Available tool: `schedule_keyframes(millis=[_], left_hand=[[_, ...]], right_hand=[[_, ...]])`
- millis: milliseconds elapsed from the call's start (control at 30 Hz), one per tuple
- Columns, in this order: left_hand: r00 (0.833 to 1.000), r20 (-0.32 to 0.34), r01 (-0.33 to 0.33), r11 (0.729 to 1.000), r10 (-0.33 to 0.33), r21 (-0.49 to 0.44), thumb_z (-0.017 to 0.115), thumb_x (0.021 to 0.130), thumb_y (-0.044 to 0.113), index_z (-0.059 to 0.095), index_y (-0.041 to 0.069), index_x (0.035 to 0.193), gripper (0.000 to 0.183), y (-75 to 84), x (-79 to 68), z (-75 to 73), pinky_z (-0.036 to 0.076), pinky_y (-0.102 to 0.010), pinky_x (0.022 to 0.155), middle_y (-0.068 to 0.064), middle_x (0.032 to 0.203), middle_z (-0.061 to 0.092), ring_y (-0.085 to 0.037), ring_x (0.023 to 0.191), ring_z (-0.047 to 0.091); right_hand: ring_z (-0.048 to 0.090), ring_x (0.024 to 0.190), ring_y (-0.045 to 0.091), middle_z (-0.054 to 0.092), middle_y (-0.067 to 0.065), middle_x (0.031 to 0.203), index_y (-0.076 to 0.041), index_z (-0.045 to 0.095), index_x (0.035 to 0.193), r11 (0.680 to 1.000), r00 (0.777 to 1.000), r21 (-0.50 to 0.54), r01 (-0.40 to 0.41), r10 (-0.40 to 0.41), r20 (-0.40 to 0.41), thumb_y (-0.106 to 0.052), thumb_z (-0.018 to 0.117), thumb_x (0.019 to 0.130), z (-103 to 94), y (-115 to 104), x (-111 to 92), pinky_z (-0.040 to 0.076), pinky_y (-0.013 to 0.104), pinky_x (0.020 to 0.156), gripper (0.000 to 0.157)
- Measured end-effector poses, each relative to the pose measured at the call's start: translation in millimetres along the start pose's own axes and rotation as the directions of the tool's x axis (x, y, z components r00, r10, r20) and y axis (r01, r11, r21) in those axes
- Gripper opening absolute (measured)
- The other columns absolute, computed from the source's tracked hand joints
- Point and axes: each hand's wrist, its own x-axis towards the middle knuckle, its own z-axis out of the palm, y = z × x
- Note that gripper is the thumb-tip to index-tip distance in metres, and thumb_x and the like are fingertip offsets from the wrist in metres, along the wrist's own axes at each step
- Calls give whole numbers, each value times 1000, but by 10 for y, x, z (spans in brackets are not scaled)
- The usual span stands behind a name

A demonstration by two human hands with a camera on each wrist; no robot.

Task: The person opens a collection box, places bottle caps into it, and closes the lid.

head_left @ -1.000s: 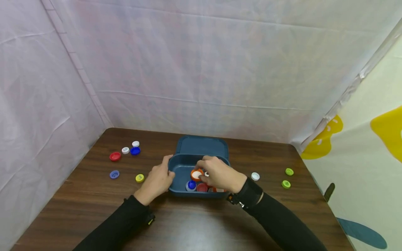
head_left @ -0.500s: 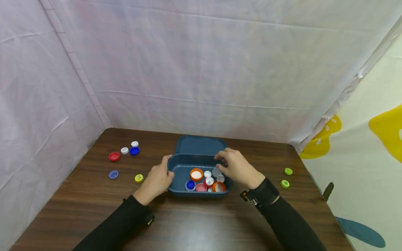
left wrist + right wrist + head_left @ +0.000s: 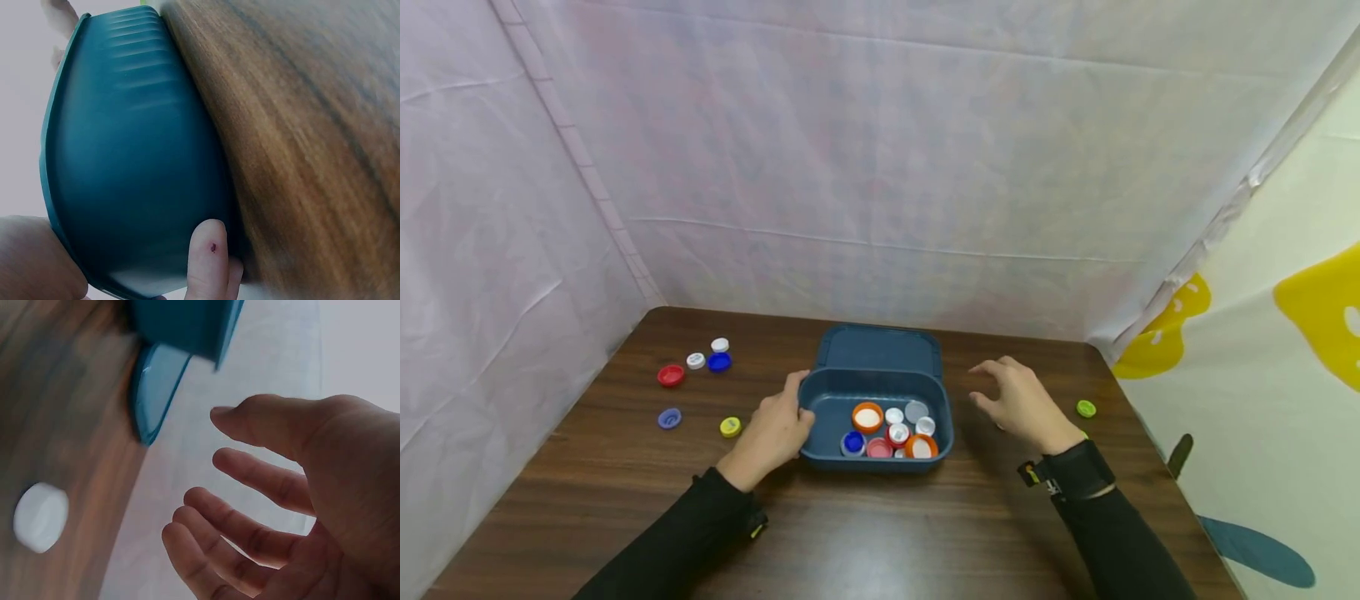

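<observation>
A dark blue plastic box (image 3: 835, 400) stands on the table with several bottle caps inside. Among these are an orange-rimmed cap (image 3: 868, 417) and a blue cap (image 3: 853, 442). My left hand (image 3: 773, 429) grips the box's left end; in the left wrist view a finger (image 3: 208, 259) lies along the outer wall. To the right of the box, my right hand (image 3: 1026, 404) hovers over the table, holding nothing, fingers loosely curved and apart. A white cap (image 3: 40, 517) lies on the wood near it in the right wrist view; the hand hides it in the head view.
Behind the box lies its blue lid (image 3: 878, 348). On the left are a red cap (image 3: 671, 376), a blue cap (image 3: 719, 362), a purple-blue cap (image 3: 670, 418), a yellow cap (image 3: 730, 427) and two white ones. A green cap (image 3: 1086, 408) lies at the right.
My right hand has come out of the box and moved right, over the table, uncovering the caps inside. My left hand has stayed on the box.
</observation>
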Motion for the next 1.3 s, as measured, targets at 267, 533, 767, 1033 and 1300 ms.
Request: schedule_keyframes(millis=[267,533,767,1033,1300], left_hand=[[1000,3,6,1000,-6,1,57,116,12,27,13,181,72,10,-7,-12,61,-30,57,-13,90,65,-20,63,70],[1000,9,6,1000,-6,4,57,116,13,26,13,181,72,4,-11,-5,61,-31,58,-13,91,64,-21,64,70],[1000,11,10,1000,-11,6,57,117,14,26,14,181,72,-2,4,-5,61,-32,59,-13,91,65,-21,65,70],[1000,9,10,1000,-10,7,57,116,13,26,13,181,72,0,5,-3,61,-30,58,-14,93,66,-21,64,70],[1000,1,4,1000,-4,6,56,116,13,26,13,181,72,1,-5,1,59,-31,56,-12,89,65,-21,62,69]], right_hand=[[76,118,44,75,28,136,0,75,148,998,993,-8,-55,56,108,-19,91,101,67,309,-169,64,60,97,53],[77,119,40,80,23,132,-1,80,141,1000,993,10,-30,29,115,-17,93,97,143,428,-268,66,57,98,49],[76,104,32,80,21,123,-2,83,133,999,989,14,-43,40,141,-8,91,98,182,441,-318,66,50,87,37],[75,100,29,79,19,115,-4,86,123,997,989,7,-77,76,127,-2,86,99,202,430,-334,65,49,84,24],[73,97,26,78,17,112,-5,87,120,995,987,2,-97,96,125,-1,86,100,212,438,-343,64,46,82,21]])
